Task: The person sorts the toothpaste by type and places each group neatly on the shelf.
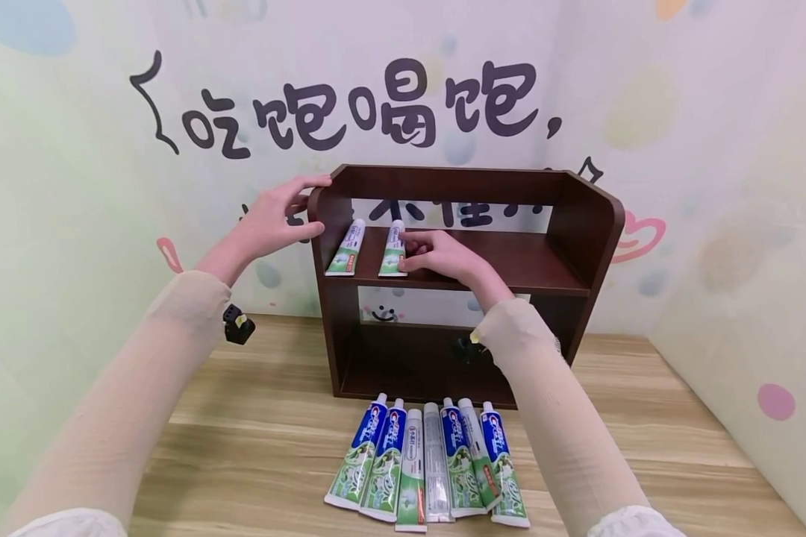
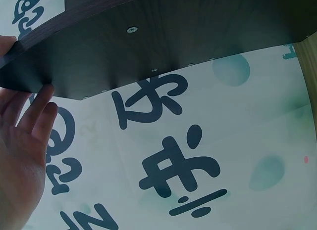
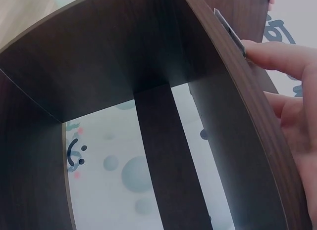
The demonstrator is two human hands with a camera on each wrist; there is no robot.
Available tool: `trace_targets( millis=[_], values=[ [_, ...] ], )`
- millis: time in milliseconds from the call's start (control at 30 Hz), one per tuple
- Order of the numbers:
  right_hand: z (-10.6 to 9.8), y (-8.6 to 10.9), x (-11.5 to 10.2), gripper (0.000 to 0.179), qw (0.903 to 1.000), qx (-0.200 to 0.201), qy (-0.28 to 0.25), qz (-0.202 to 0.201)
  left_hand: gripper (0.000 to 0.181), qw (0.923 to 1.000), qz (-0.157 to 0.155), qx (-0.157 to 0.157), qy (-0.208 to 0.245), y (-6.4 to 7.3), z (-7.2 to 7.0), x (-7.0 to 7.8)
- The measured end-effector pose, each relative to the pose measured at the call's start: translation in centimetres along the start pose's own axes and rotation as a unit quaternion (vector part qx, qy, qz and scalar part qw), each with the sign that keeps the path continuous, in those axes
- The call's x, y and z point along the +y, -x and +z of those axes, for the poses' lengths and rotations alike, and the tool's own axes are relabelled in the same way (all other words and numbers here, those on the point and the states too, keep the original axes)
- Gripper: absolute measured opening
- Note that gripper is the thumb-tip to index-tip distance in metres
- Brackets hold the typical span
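My left hand (image 1: 272, 220) grips the upper left side panel of a dark brown two-tier shelf (image 1: 544, 288), thumb on one face and fingers on the other, as the left wrist view also shows. On the upper tier, my right hand (image 1: 446, 256) holds a white and green toothpaste tube (image 1: 391, 253) by its right edge, thumb near the flat end. This tube lies with its cap toward the back. Left of it, close to the side panel, lies a matching toothpaste tube (image 1: 346, 252). In the right wrist view a thumb (image 3: 277, 57) meets the tube's end at the board's front edge.
Several toothpaste tubes lie in a fanned row before the shelf, among them blue and green ones (image 1: 359, 455), a white and green one (image 1: 413, 470) and a silver-faced one (image 1: 435, 462). The shelf stands on a wooden table (image 1: 242, 432) against a printed wall (image 1: 389, 37).
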State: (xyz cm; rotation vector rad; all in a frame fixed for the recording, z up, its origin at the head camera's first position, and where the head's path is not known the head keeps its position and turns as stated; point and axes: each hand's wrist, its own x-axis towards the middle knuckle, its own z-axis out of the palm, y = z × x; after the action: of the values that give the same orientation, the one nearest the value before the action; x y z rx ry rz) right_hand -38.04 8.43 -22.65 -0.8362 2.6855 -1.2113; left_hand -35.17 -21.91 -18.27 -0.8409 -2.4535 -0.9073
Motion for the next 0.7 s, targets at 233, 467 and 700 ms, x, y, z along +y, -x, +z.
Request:
trace_targets(
  millis=[233, 467, 700],
  values=[
    [-0.03, 0.02, -0.04, 0.068, 1.0000, -0.003, -0.006, 0.002, 0.060, 1.0000, -0.006, -0.002, 0.001, 0.07, -0.01, 0.11],
    [-0.12, 0.17, -0.01, 0.069, 0.9999, -0.007, -0.008, -0.001, 0.060, 1.0000, -0.001, 0.000, 0.003, 0.05, 0.09, -0.07],
    [-0.03, 0.01, 0.12, 0.069, 1.0000, -0.002, -0.003, -0.008, 0.060, 1.0000, 0.001, 0.001, 0.006, 0.06, 0.09, -0.10]
  ],
)
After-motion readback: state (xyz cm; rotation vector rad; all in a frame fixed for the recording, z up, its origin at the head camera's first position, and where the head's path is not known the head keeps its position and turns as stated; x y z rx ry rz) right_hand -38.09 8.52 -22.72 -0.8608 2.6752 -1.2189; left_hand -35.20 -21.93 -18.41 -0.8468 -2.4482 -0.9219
